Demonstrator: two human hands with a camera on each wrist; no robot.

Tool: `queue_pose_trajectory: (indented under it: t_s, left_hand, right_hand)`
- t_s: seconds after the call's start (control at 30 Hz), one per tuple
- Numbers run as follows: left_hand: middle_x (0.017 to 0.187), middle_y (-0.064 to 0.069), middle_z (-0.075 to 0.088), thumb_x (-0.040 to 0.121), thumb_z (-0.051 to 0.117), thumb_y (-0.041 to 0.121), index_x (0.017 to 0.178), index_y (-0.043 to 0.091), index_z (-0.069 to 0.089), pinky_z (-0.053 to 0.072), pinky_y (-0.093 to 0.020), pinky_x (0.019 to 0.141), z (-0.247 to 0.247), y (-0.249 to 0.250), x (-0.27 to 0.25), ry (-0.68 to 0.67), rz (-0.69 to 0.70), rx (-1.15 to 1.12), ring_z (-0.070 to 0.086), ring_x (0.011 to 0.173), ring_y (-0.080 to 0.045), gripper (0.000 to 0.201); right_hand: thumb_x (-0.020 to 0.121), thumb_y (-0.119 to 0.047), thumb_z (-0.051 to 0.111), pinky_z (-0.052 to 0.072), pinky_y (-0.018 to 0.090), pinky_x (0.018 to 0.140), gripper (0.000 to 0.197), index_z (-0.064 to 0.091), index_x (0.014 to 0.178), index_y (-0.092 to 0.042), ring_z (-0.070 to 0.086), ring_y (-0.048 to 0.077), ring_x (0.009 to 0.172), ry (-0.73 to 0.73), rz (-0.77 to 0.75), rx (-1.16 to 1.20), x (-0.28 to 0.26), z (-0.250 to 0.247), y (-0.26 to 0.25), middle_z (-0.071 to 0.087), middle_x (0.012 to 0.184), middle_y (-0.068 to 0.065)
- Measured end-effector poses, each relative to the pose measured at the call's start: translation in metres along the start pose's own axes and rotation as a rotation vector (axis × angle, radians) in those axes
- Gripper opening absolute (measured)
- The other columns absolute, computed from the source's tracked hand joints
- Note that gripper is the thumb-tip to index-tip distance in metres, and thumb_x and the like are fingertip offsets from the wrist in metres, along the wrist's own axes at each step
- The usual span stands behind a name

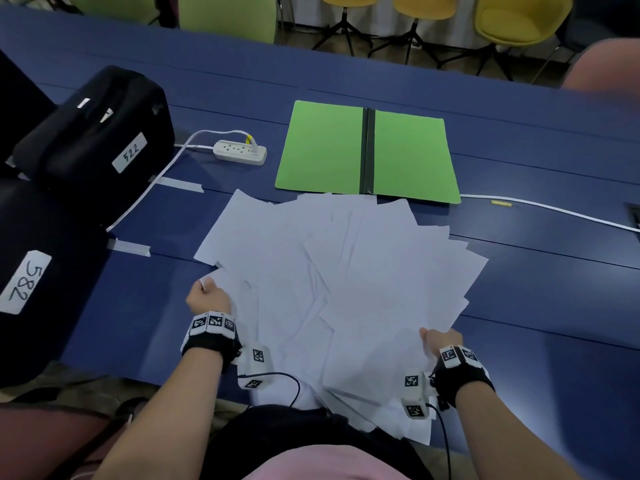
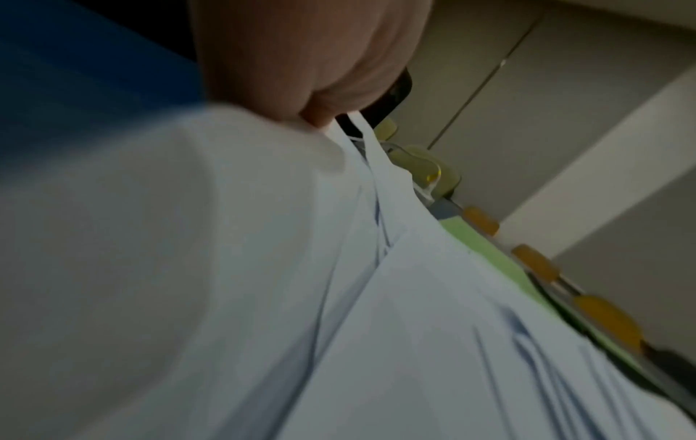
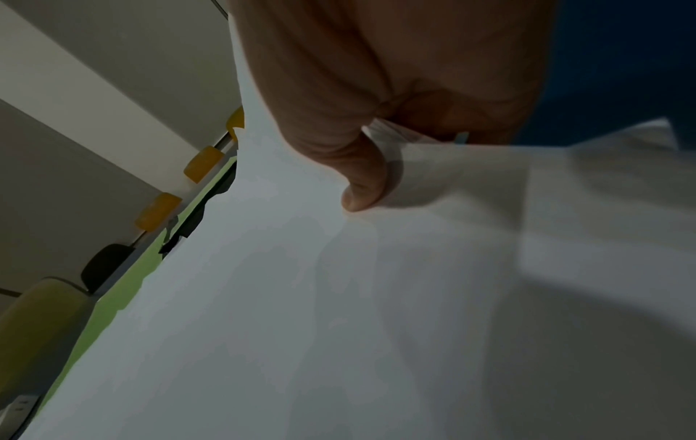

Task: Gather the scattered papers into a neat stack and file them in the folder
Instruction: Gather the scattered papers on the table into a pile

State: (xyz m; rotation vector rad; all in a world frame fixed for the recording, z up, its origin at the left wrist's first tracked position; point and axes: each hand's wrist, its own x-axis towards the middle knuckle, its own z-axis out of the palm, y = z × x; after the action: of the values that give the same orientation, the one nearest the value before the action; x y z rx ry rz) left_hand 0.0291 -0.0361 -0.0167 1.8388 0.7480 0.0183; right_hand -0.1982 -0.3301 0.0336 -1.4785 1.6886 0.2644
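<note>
Head view: white papers (image 1: 339,289) fanned in a loose overlapping pile at centre of the blue tabletop (image 1: 536,289), near edges hanging over the 6 o'clock rim toward the person. Sheets thin, flat, some creased. Left hand (image 1: 207,299) at 8 o'clock of the pile, fingers curled, pinching a sheet corner. Right hand (image 1: 441,339) at 4 o'clock, curled, gripping the pile's edge. Green folder (image 1: 329,147) lies open and flat at 12 o'clock, dark spine down the middle, nothing inside; its near edge just touches the far sheets. Power strip (image 1: 240,152) at 10 o'clock, white cable (image 1: 554,209) running off at 3 o'clock. Two black bags (image 1: 100,133) with number labels crowd the 9 o'clock side. Bare tabletop at 3 o'clock, right of the pile.

Left wrist view: blurry. Left hand (image 2: 301,59) at 12 o'clock, fingers closed on the edges of papers (image 2: 452,327) that fan toward 5 o'clock; folder (image 2: 485,250) a green strip beyond.

Right wrist view: right hand (image 3: 376,89) at 12 o'clock, thumb pressed on top of papers (image 3: 339,297), fingers curled under the edge. Folder (image 3: 113,303) a green sliver at 8 o'clock.
</note>
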Motion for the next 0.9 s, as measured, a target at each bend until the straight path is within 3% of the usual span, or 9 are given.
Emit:
queue_pose_trajectory:
  t_s: [0.07,0.1,0.17,0.27,0.37,0.53,0.63,0.73,0.9]
  left_hand:
    - [0.067,-0.002,0.046,0.09,0.057,0.024,0.064,0.014,0.049,0.037,-0.025,0.062,0.0,-0.005,-0.004,-0.131,-0.035,0.029,0.041,0.07,-0.02,0.029]
    - [0.082,-0.003,0.057,0.087,0.063,0.026,0.081,0.012,0.061,0.043,-0.027,0.071,-0.002,-0.005,-0.007,-0.227,-0.056,0.071,0.05,0.08,-0.019,0.015]
    - [0.105,-0.008,0.064,0.083,0.069,0.016,0.108,0.003,0.065,0.047,-0.032,0.083,-0.006,-0.008,-0.005,-0.336,-0.07,0.223,0.06,0.097,-0.023,0.029]
    - [0.113,-0.023,0.065,0.083,0.066,0.006,0.107,-0.007,0.064,0.047,-0.035,0.08,-0.011,0.0,0.002,-0.256,-0.015,0.32,0.063,0.105,-0.037,0.028]
    - [0.113,-0.024,0.066,0.084,0.064,0.007,0.107,-0.006,0.065,0.049,-0.04,0.084,-0.017,0.022,0.007,-0.143,0.062,0.264,0.062,0.107,-0.04,0.026]
    - [0.113,-0.019,0.066,0.084,0.06,0.013,0.111,0.007,0.065,0.05,-0.045,0.095,-0.036,0.073,0.013,0.027,0.24,0.122,0.061,0.109,-0.035,0.028]
    - [0.115,-0.012,0.066,0.087,0.057,0.008,0.118,0.006,0.061,0.05,-0.034,0.095,-0.04,0.102,0.008,0.093,0.309,-0.128,0.062,0.106,-0.022,0.032]
    - [0.116,-0.009,0.062,0.087,0.057,0.001,0.125,0.0,0.055,0.049,-0.023,0.09,-0.029,0.104,0.005,0.076,0.258,-0.273,0.062,0.105,-0.019,0.038]
    - [0.122,-0.018,0.064,0.084,0.06,0.0,0.12,-0.003,0.061,0.049,-0.029,0.087,-0.011,0.047,0.009,-0.016,-0.038,-0.122,0.062,0.113,-0.031,0.036]
  right_hand:
    - [0.091,-0.005,0.053,0.041,0.042,0.1,0.04,0.046,0.126,0.015,0.052,0.041,0.12,0.001,-0.003,-0.021,0.0,0.001,-0.001,0.053,0.132,0.026]
    - [0.091,-0.005,0.053,0.041,0.041,0.099,0.04,0.047,0.125,0.015,0.052,0.04,0.119,0.002,-0.005,-0.023,0.0,0.001,-0.001,0.054,0.132,0.025]
    - [0.091,-0.004,0.053,0.042,0.041,0.099,0.041,0.046,0.127,0.014,0.052,0.04,0.12,0.004,-0.003,-0.018,-0.002,0.0,-0.002,0.053,0.133,0.025]
    - [0.091,-0.006,0.053,0.042,0.04,0.098,0.043,0.044,0.128,0.014,0.052,0.04,0.12,-0.006,0.005,-0.028,-0.006,0.0,-0.003,0.052,0.134,0.025]
    - [0.091,-0.006,0.054,0.041,0.04,0.1,0.046,0.042,0.13,0.015,0.05,0.04,0.122,-0.008,0.008,-0.032,-0.008,-0.001,-0.004,0.05,0.136,0.024]
    - [0.092,-0.006,0.052,0.039,0.043,0.101,0.044,0.043,0.128,0.017,0.05,0.042,0.122,-0.001,0.004,-0.061,-0.005,0.0,-0.005,0.05,0.135,0.027]
    - [0.092,-0.005,0.051,0.039,0.044,0.102,0.043,0.043,0.127,0.019,0.049,0.042,0.122,-0.008,-0.007,-0.074,-0.005,0.0,-0.004,0.05,0.134,0.028]
    - [0.092,-0.004,0.052,0.04,0.043,0.101,0.042,0.044,0.127,0.017,0.05,0.041,0.122,-0.003,-0.013,-0.07,-0.006,-0.001,-0.004,0.052,0.133,0.028]
    - [0.092,-0.006,0.051,0.04,0.041,0.1,0.037,0.051,0.122,0.016,0.053,0.041,0.118,-0.009,-0.048,-0.071,-0.008,-0.001,-0.002,0.056,0.129,0.026]
